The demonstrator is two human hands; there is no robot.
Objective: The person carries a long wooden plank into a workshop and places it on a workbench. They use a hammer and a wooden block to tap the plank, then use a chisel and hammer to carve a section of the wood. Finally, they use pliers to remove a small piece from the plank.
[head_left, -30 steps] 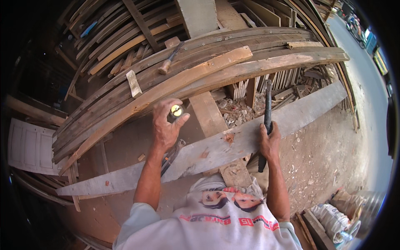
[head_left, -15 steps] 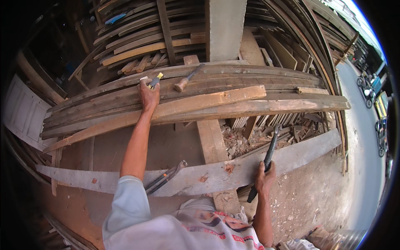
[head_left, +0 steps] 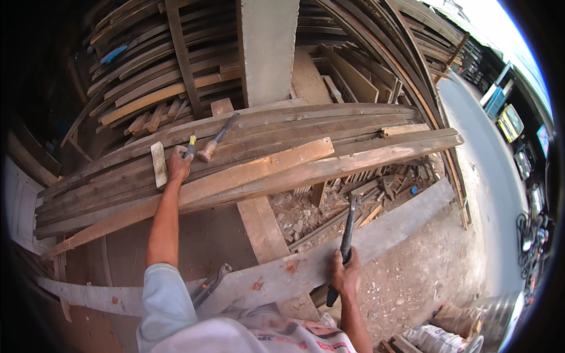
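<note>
My left hand (head_left: 179,164) is closed around a short grey tool with a yellow end (head_left: 191,146), over the stacked beams. Beside its fingers lies a pale flat block (head_left: 159,165). To its right, a wooden-handled chisel (head_left: 208,149) rests on the beams, blade pointing away from me. My right hand (head_left: 346,272) grips a hammer (head_left: 347,234) by its dark handle, metal head up. The hammer is held over a long grey board (head_left: 276,282) that crosses in front of me. Pincers (head_left: 213,285) with dark and orange handles lie on that board, partly hidden by my left sleeve.
A lighter plank (head_left: 253,169) lies slantwise on the beams (head_left: 388,150). Behind rise a concrete post (head_left: 268,53) and racked timber (head_left: 141,82). Wood scraps (head_left: 376,194) litter the ground beyond the grey board. Sacks (head_left: 438,338) stand at lower right, and a road (head_left: 479,117) runs along the right.
The view has swung right, shifting the scene leftward. My left hand has shifted beside the pale block, which shows more fully now. Both hands keep their tools.
</note>
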